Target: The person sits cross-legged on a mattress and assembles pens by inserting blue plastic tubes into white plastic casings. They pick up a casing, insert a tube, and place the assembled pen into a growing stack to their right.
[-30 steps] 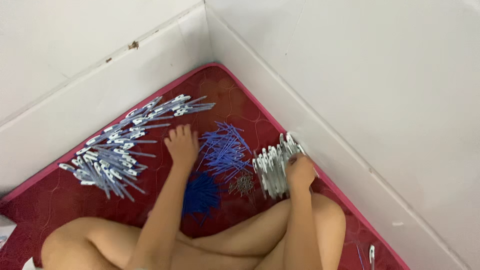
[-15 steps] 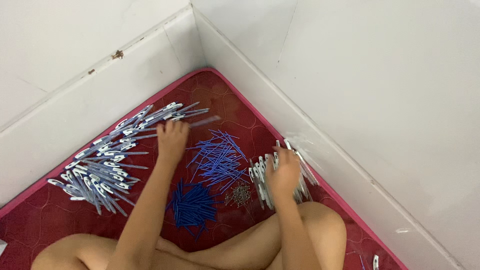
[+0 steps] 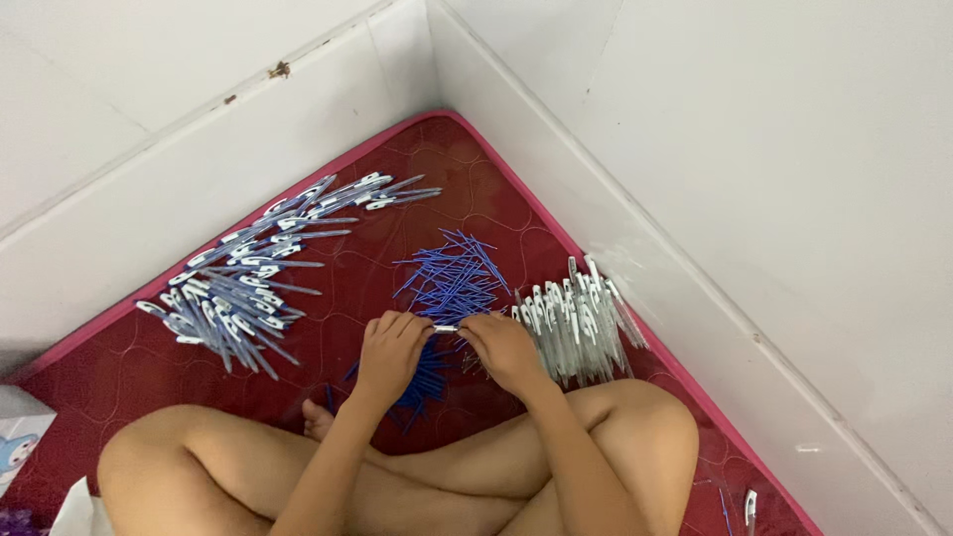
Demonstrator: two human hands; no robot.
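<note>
Bright, even, soft light fills the scene, with no glare. Shadows are faint, just under the hands [image 3: 447,347] and legs. Focus is fairly sharp throughout; the white walls [image 3: 745,149] look slightly washed out.

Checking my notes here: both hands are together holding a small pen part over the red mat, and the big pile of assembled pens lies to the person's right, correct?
Not quite. The head view shows the left hand and right hand together on a small pen part over the red mat, but the big pile of assembled pens lies to the person's left.
</note>
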